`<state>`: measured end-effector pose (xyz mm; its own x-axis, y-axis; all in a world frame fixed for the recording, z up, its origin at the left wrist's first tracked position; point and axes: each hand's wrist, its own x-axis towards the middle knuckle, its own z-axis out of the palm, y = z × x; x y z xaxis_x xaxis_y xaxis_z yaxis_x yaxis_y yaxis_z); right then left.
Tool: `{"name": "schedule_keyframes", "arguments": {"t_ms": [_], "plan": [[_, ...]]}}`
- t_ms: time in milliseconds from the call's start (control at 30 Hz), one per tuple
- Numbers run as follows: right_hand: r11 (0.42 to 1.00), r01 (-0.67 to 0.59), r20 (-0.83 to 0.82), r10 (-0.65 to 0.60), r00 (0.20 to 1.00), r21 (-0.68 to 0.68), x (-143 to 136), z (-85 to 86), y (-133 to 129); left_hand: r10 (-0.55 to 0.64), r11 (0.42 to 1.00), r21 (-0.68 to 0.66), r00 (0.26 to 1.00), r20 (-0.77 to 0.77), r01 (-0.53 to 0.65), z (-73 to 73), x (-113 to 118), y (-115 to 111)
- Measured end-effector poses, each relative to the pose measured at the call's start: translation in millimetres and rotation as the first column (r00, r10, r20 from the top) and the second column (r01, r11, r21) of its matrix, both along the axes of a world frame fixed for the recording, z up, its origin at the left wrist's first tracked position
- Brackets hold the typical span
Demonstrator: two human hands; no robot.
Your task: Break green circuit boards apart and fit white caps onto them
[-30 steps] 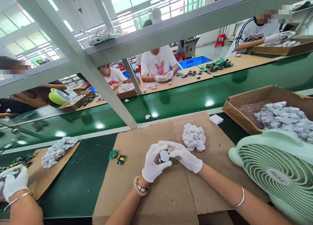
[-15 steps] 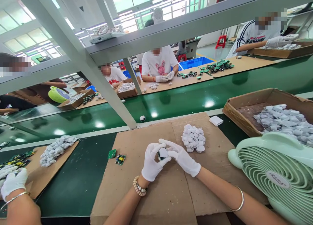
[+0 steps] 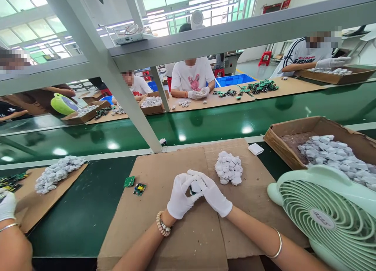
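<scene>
My left hand [image 3: 179,198], in a white glove, grips a small circuit board with a white cover [image 3: 195,187] between thumb and fingers. From the right, my right hand [image 3: 215,194], gloved too, has its fingers pressed on the same piece. Both hands are over the brown cardboard sheet [image 3: 158,231]. A pile of white pieces [image 3: 228,168] lies beyond my right hand. Left of my hands are a green circuit board [image 3: 129,181] and a board with yellow and black parts [image 3: 139,189].
At right stand a pale green fan [image 3: 326,216] and a cardboard box [image 3: 282,151] of white pieces. A folded white item [image 3: 255,149] lies near the sheet's far edge. A co-worker's gloved hand [image 3: 7,205] is at far left. Across the green conveyor [image 3: 211,126], people sit working.
The view has shifted slightly. My right fingers have moved further over the covered board, hiding more of it. The small white piece on the conveyor has moved left towards the frame post.
</scene>
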<state>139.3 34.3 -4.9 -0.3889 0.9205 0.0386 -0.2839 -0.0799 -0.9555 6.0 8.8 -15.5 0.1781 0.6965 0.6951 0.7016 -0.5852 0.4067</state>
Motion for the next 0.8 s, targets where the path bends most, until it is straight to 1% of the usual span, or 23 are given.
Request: {"name": "schedule_keyframes", "arguments": {"t_ms": [33, 100, 167, 200, 233, 333, 467, 500, 567, 633, 733, 800], "plan": [[1.0, -0.018, -0.023, 0.017, 1.0, -0.022, 0.4, -0.4, 0.8, 0.002, 1.0, 0.008, 1.0, -0.01, -0.001, 1.1, -0.1, 0.2], [0.984, -0.131, -0.13, 0.115, 0.985, -0.123, 1.4, 0.6, 2.4, 0.006, 1.0, 0.023, 1.0, -0.019, -0.006, 4.1, -0.5, 0.7], [0.937, -0.277, -0.267, 0.216, 0.939, -0.214, 1.8, 3.1, 2.9, 0.017, 0.999, 0.039, 0.999, -0.028, -0.016, 6.6, -0.7, 0.5], [0.919, -0.317, -0.317, 0.237, 0.918, -0.233, 1.8, 4.7, 2.5, 0.031, 0.998, 0.052, 0.999, -0.035, -0.029, 7.3, -0.6, 0.1], [0.914, -0.328, -0.342, 0.237, 0.909, -0.237, 1.7, 6.2, 1.8, 0.049, 0.997, 0.066, 0.998, -0.042, -0.046, 7.7, -0.3, -0.5], [0.935, -0.26, -0.33, 0.172, 0.928, -0.243, 1.0, 9.4, -1.6, 0.108, 0.99, 0.093, 0.993, -0.052, -0.103, 7.4, 2.1, -2.6], [0.927, -0.21, -0.325, 0.104, 0.94, -0.311, -0.4, 9.1, -3.5, 0.143, 0.988, 0.059, 0.988, -0.054, -0.14, 8.1, 5.6, -3.9], [0.918, -0.226, -0.345, 0.108, 0.932, -0.326, -0.8, 8.6, -3.1, 0.148, 0.989, 0.039, 0.988, -0.047, -0.146, 8.6, 5.8, -3.9], [0.887, -0.299, -0.4, 0.146, 0.905, -0.353, -0.9, 8.3, -2.1, 0.146, 0.989, -0.005, 0.989, -0.026, -0.146, 9.3, 5.2, -3.7], [0.869, -0.353, -0.42, 0.193, 0.887, -0.346, 0.1, 9.8, -1.6, 0.134, 0.991, -0.017, 0.991, -0.016, -0.134, 9.0, 3.8, -3.7], [0.9, -0.33, -0.361, 0.219, 0.907, -0.285, 3.2, 14.4, -2.7, 0.115, 0.993, 0.021, 0.993, -0.026, -0.114, 6.6, 2.5, -4.0], [0.91, -0.319, -0.339, 0.222, 0.914, -0.264, 5.3, 16.9, -3.7, 0.113, 0.993, 0.018, 0.994, -0.012, -0.113, 5.0, 3.7, -4.2]]}}
